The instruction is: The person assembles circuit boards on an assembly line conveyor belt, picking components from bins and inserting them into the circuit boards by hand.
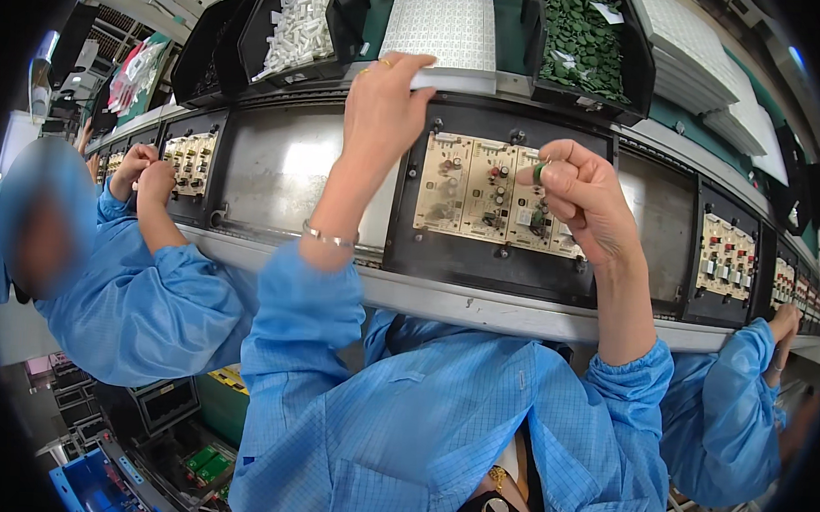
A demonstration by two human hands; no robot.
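Observation:
My right hand point(585, 198) is closed, pinching a small green disc component point(538, 173) between thumb and fingertips. It hovers over the right part of a tan circuit board panel point(443, 198), hiding some of it. The panel lies in a black carrier frame point(510, 266) and bears red, black and other small components. Farther off, my left hand point(380, 108) reaches to the near left edge of a white gridded foam block point(443, 29). Its thumb and forefinger are apart with nothing visible between them; the other fingers are partly hidden.
Behind the line stand a black bin of white parts point(298, 31) and a black bin of green discs point(579, 48). White foam sheets point(689, 49) are stacked at the right. Co-workers in blue sleeves point(165, 309) work on both sides. A metal rail point(481, 314) runs along the front.

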